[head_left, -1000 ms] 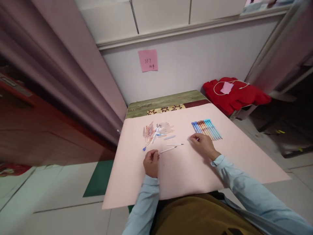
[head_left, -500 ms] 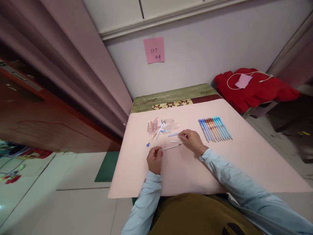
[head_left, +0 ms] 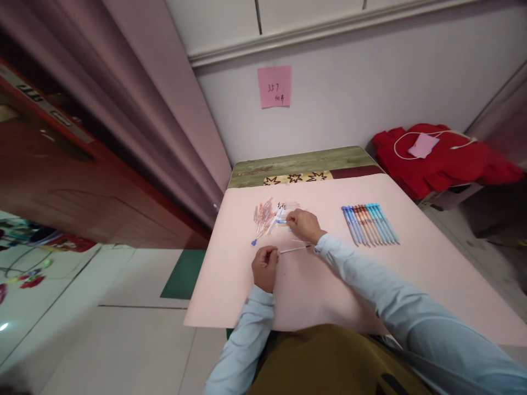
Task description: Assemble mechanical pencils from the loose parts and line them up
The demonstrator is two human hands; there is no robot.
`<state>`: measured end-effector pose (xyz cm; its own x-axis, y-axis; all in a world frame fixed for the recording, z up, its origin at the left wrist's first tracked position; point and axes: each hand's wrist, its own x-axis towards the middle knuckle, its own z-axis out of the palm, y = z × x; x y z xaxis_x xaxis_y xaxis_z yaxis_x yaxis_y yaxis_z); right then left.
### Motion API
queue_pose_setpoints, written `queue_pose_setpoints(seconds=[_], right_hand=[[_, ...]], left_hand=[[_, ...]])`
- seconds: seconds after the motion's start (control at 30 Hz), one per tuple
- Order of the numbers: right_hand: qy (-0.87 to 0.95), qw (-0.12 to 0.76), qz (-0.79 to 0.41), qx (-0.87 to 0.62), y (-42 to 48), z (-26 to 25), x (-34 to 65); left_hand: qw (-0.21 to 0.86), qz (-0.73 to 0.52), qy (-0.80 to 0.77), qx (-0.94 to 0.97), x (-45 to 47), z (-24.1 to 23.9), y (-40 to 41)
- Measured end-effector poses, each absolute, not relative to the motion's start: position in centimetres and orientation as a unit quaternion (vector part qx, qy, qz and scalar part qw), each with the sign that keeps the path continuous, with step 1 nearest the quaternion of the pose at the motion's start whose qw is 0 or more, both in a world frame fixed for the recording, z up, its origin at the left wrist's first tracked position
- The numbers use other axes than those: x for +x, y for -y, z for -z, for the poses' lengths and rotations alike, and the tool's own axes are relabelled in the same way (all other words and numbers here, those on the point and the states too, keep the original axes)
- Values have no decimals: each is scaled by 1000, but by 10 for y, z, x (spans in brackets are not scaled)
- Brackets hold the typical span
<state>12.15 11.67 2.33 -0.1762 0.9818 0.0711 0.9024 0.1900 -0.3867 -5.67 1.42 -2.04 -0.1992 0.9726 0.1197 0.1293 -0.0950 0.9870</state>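
our left hand (head_left: 265, 267) is curled nearly closed and pinches the near end of a thin white refill (head_left: 293, 250), which lies on the pink sheet (head_left: 370, 274) and points away to the right. our right hand (head_left: 303, 225) reaches across just beyond it, fingers bent down onto the edge of the loose pile of pen parts (head_left: 269, 215); whether it already grips a piece we cannot tell, since the fingers hide what is under them. a second refill (head_left: 300, 241) lies between the two hands, partly under the right wrist. well off to the right of the right hand sits the neat row of pens (head_left: 369, 223).

we judge the main risk to be the right sleeve (head_left: 349, 269) dragging over the refills and rolling them off line, because the forearm crosses low above them. the fingers could also scatter the small light pile when they pull one part free.
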Motion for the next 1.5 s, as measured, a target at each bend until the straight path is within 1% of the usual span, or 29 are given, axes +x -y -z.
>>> queue_pose_setpoints(seconds=[0.2, 0.43, 0.7, 0.8, 0.9, 0.97, 1.03, 1.13, 1.2, 1.3, 1.37, 1.5], right_hand=[[763, 131, -121, -621, -123, -16, 110], [773, 119, -118, -612, -123, -21, 114], [775, 122, -119, -609, -117, -20, 111], [765, 158, -132, -610, -115, -24, 116], [726, 242, -150, -626, -103, -33, 125], [704, 291, -179, -622, -85, -37, 128], [708, 316, -227, -589, -61, -36, 127], [715, 315, -280, -558, -28, -27, 118], [709, 321, -282, -561, -16, -20, 113], [725, 315, -276, -547, -17, -19, 113], [741, 298, -252, -547, -29, -22, 117], [739, 245, -158, -607, -65, -28, 123]], left_hand=[[378, -541, -550, 512, -57, 22, -14], [360, -529, -551, 535, -58, 26, -15], [377, -538, -550, 515, -57, 25, -14], [408, -550, -548, 481, -57, 22, -14], [448, -575, -539, 422, -56, 18, -14], [477, -592, -531, 376, -54, 15, -14], [517, -594, -515, 339, -50, 13, -15], [589, -574, -473, 316, -42, 14, -15], [622, -567, -443, 308, -38, 15, -14], [645, -584, -404, 283, -39, 15, -15], [655, -608, -377, 243, -44, 14, -17], [678, -624, -346, 176, -53, 15, -21]])
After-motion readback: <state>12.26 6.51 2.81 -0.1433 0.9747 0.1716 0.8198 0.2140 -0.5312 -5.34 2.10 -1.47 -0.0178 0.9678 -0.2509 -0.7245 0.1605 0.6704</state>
